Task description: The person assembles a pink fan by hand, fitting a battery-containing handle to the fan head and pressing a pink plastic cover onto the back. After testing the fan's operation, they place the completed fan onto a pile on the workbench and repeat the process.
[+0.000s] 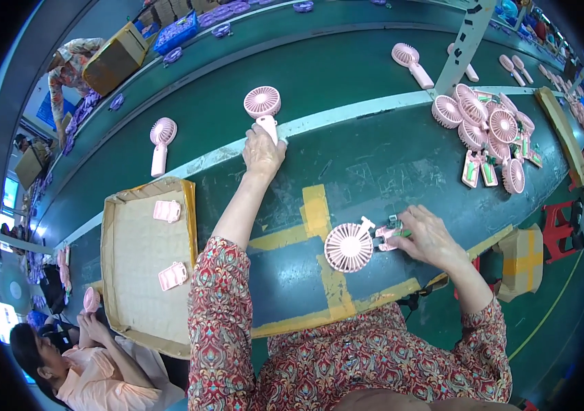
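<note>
My left hand [263, 152] reaches out to the far side of the bench, fingers wrapped around the handle of a pink handheld fan [262, 101] at the belt's edge. Close to me lies another pink fan [348, 247], its handle uncovered, with small green and dark parts showing. The fingers of my right hand [430, 236] are closed on that opened handle [388, 238]; exactly what they pinch is partly hidden. Two pink handle covers [172, 275] rest in a shallow cardboard tray [190, 253] left of my left arm.
A heap of pink fans [487, 127], some with open handles, sits at the right. More finished fans [159, 145] lie along the green belt [333, 75]. A metal post [466, 44] rises at the bench's far edge. At lower left, a co-worker [100, 370] handles a fan.
</note>
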The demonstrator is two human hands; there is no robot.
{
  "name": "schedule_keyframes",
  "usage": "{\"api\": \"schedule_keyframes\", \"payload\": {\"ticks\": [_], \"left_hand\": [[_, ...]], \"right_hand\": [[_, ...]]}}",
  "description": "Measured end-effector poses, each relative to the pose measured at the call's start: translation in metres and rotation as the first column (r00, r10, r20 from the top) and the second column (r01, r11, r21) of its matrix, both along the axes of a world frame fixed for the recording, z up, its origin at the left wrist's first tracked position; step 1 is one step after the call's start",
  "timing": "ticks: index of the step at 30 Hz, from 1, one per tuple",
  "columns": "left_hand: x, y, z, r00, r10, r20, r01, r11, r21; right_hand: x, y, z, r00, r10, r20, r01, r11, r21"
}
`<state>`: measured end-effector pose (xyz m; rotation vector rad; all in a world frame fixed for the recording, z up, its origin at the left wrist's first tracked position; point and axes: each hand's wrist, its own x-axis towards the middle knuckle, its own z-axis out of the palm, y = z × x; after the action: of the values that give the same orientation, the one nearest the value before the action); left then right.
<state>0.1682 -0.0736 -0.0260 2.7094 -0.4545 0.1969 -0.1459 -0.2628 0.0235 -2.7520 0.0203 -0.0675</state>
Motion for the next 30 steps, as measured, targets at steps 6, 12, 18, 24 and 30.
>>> {"api": "schedule_keyframes", "payload": {"ticks": [6,12,18,24,30], "left_hand": [[0.068,-0.03,0.002,0.761,-0.463,-0.455,-0.44,0.147,-0.886],[0.095,-0.034,-0.01,0.639,-0.455,-0.621,-0.614,0.185,-0.767],[-0.005,-0.016,0.015,0.96,-0.26,-0.1,0.199,0.89,-0.411],[-0.159,0.001,0.045,0.614,-0.714,-0.335,0.674,0.696,-0.247],[-0.191,0.023,0.039,0.518,-0.764,-0.385,0.753,0.621,-0.219]], "right_hand": [[0.002,0.0,-0.01,0.991,-0.086,0.1,0.084,0.996,0.033],[0.011,-0.002,-0.003,0.995,-0.103,-0.007,0.103,0.983,0.154],[0.011,-0.002,0.0,0.99,-0.097,-0.102,0.11,0.984,0.139],[0.013,0.008,-0.004,0.971,-0.141,-0.191,0.179,0.965,0.194],[0.01,0.014,-0.001,0.962,-0.195,-0.192,0.251,0.911,0.328]]}}
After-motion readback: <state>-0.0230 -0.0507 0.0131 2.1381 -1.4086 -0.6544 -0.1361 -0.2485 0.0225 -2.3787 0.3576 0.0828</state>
